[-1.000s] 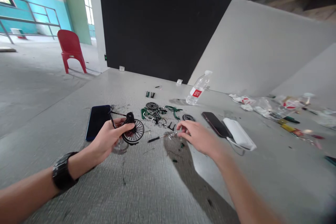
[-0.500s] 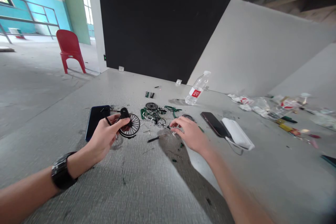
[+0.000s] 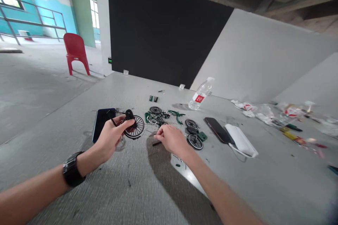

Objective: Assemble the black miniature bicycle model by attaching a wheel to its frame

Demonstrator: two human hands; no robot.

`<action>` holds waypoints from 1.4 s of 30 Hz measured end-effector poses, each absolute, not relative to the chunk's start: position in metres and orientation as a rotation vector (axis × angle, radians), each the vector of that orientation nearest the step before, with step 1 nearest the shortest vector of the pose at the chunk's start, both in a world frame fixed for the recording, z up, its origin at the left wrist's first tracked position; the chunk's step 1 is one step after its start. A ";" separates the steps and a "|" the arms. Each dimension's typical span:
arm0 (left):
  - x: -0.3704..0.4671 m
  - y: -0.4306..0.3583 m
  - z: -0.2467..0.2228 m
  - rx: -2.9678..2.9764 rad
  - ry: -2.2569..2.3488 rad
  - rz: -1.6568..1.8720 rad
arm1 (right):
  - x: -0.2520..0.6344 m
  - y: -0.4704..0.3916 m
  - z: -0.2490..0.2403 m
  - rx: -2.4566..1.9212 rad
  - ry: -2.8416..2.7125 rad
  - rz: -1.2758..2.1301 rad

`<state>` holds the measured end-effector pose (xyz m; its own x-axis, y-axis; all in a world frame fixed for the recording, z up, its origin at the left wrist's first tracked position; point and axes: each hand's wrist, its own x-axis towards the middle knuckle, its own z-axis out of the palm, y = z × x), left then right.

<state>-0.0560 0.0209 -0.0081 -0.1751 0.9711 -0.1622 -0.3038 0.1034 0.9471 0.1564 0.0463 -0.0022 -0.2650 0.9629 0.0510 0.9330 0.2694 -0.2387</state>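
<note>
Your left hand (image 3: 112,134) pinches the black wheeled piece (image 3: 134,126); your right (image 3: 171,140) hovers, fingers curled, grip unclear, hiding the screwdriver (image 3: 156,143) partly.

Your right hand (image 3: 173,140) hides part of the dark rod (image 3: 156,144); you cannot tell whether its fingertips pinch anything. Your left hand (image 3: 109,135) covers part of the wheeled black piece (image 3: 129,115). The litter (image 3: 264,114) at right is blurred.
</note>
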 end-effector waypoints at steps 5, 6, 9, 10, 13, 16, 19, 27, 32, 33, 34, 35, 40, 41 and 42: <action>-0.057 0.023 -0.002 0.753 1.117 1.459 | 0.152 0.058 0.001 -1.640 -2.429 0.154; -0.058 0.024 -0.002 0.756 1.111 1.464 | 0.149 0.062 0.001 -1.587 -2.464 0.132; -0.058 0.025 -0.002 0.780 1.125 1.463 | 0.140 0.076 -0.002 -1.459 -2.564 0.062; -0.057 0.025 -0.002 0.789 1.128 1.464 | 0.138 0.081 -0.003 -1.433 -2.592 0.047; -0.056 0.024 0.001 0.801 1.132 1.468 | 0.135 0.093 -0.005 -1.377 -2.668 0.041; -0.056 0.023 0.002 0.788 1.146 1.470 | 0.136 0.097 -0.005 -1.345 -2.717 0.078; -0.057 0.025 -0.001 0.797 1.149 1.473 | 0.140 0.094 -0.002 -1.330 -2.726 0.126; -0.058 0.023 -0.002 0.815 1.145 1.445 | 0.159 0.053 0.022 -1.228 -2.562 0.513; -0.056 0.021 -0.004 0.829 1.140 1.442 | 0.158 0.021 0.019 -1.167 -2.331 0.972; -0.055 0.021 -0.006 0.833 1.140 1.441 | 0.156 0.016 0.017 -1.150 -2.281 1.066; -0.055 0.021 -0.007 0.836 1.141 1.441 | 0.155 0.013 0.016 -1.130 -2.232 1.142; -0.055 0.021 -0.007 0.838 1.141 1.443 | 0.154 0.011 0.014 -1.109 -2.188 1.196; -0.054 0.020 -0.005 0.794 1.132 1.441 | 0.152 0.010 0.011 -1.078 -2.125 1.107; -0.054 0.019 -0.004 0.783 1.137 1.439 | 0.152 0.010 0.011 -1.078 -2.129 1.076; -0.054 0.019 -0.002 0.776 1.142 1.437 | 0.151 0.010 0.011 -1.081 -2.131 1.043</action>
<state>-0.0535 0.0190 -0.0023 -0.1959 0.9723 -0.1271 -0.3430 0.0535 0.9378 0.1514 0.0098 0.0109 -0.5412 0.8340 0.1076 0.4266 0.3826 -0.8195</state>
